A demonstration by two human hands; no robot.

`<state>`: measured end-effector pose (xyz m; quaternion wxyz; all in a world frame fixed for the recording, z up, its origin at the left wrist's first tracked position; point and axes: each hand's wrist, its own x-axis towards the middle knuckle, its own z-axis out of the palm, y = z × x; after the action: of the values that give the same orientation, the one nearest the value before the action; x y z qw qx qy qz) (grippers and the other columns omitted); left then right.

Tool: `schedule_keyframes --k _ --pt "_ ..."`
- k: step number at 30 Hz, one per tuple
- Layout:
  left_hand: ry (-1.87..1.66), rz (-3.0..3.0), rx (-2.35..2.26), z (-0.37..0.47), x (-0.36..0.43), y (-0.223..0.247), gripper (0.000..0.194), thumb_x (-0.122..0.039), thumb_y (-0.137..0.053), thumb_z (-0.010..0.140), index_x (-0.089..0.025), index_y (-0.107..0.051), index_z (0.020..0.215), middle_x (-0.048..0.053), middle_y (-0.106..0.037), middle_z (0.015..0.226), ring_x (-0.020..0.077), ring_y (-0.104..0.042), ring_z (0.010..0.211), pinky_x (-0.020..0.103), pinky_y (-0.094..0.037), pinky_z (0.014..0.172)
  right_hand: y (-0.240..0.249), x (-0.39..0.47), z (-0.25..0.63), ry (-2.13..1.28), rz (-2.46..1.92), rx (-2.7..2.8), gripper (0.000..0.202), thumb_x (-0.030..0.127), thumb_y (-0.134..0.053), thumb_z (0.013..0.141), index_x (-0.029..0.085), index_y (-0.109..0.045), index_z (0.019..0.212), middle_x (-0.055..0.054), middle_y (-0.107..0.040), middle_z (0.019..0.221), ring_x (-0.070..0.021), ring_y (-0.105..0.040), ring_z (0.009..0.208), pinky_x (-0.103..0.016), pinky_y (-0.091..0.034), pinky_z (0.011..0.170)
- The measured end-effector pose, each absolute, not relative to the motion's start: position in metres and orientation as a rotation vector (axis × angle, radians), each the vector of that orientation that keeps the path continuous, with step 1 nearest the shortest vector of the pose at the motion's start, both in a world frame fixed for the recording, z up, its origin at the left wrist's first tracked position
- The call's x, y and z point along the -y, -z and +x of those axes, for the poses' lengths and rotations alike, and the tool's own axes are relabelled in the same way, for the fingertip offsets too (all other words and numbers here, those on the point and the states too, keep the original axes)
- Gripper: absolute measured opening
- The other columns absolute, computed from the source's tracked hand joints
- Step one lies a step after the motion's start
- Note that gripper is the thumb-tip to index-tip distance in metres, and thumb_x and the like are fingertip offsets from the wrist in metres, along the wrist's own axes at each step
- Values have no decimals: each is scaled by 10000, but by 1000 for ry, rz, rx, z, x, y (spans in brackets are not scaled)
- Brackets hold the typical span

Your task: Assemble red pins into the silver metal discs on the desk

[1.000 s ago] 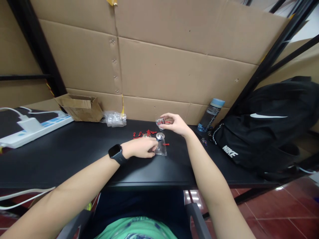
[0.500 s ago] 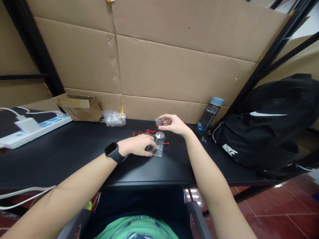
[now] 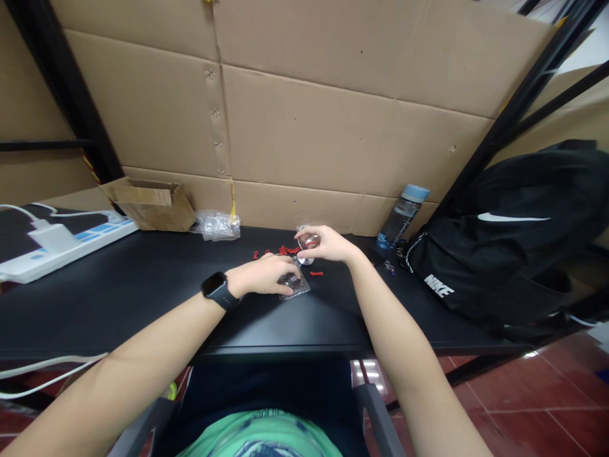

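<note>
My left hand (image 3: 271, 275), with a black watch at the wrist, rests low over the desk and grips a small clear plastic bag (image 3: 299, 287) with something dark in it. Just behind and to the right, my right hand (image 3: 328, 244) has its fingers curled round a small item with red on it, too small to make out. Under its fingertips shows a round silvery piece (image 3: 306, 259). Several red cords (image 3: 287, 251) lie behind my left hand, and a single red cord (image 3: 316, 273) lies right of the bag.
An open cardboard box (image 3: 157, 206) and clear plastic bags (image 3: 217, 226) stand at the back left, beside a white power strip (image 3: 71, 250). A blue-lidded bottle (image 3: 402, 217) and a black backpack (image 3: 514, 235) are on the right. Cardboard panels (image 3: 304, 139) close off the back.
My right hand has moved slightly left and towards me, over the silvery piece. The clear bag under my left hand has tilted and shifted, leaving the single red cord apart from it.
</note>
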<state>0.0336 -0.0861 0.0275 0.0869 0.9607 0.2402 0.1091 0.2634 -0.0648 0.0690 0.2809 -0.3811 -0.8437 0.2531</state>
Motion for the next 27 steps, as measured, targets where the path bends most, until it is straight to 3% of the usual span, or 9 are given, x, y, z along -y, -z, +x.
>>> schedule_keyframes --k 5,13,27 --pt "-279 2839 -738 32 84 -27 425 -337 -726 824 -295 -637 1238 30 -719 1157 234 -666 1076 320 -418 970 -70 68 260 -699 -1085 2314 517 392 -852 669 164 -711 1111 -48 -700 971 -132 -623 738 -270 -515 729" --pt "-269 2841 -602 33 85 -28 568 -55 -629 712 -268 -652 1238 47 -680 1214 236 -642 1122 311 -459 990 -67 68 258 -707 -1068 2391 513 398 -847 687 182 -713 1133 -51 -719 988 -171 -663 851 -284 -524 782" --pt "-330 2792 -603 33 85 -26 730 -14 -633 658 -282 -596 1336 60 -549 1320 263 -544 1272 304 -460 1046 -68 69 257 -623 -1109 2452 460 336 -816 719 194 -710 1144 -50 -725 1040 -180 -666 881 -283 -505 802"
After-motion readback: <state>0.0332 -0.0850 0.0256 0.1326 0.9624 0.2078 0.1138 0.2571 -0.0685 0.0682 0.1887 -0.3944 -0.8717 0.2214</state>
